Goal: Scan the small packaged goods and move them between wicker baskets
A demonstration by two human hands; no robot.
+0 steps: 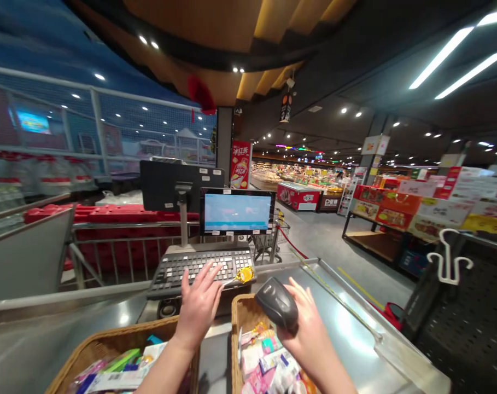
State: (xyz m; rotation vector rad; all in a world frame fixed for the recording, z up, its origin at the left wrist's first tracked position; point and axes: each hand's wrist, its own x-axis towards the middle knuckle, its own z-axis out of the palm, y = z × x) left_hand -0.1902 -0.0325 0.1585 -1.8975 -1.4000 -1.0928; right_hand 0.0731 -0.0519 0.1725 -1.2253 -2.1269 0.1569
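My left hand (200,306) is over the black keyboard (203,268), fingers stretched across the keys. A yellow-wrapped lollipop (245,274) sticks out to its right, its thin stick meeting my thumb and index finger, which appear to pinch it. My right hand (303,320) grips a black handheld barcode scanner (278,304), its head tilted toward the left. Beneath the scanner stands a wicker basket (235,339) full of small packaged goods (268,361). Another wicker basket (82,350) with packets (125,364) lies under my left forearm.
Behind the keyboard stand a lit screen (238,212) and a dark monitor (162,186) on a pole. The metal counter (338,306) extends right. A black perforated panel (465,312) carries a white hook (448,260). Red barriers (109,216) stand behind a metal rail.
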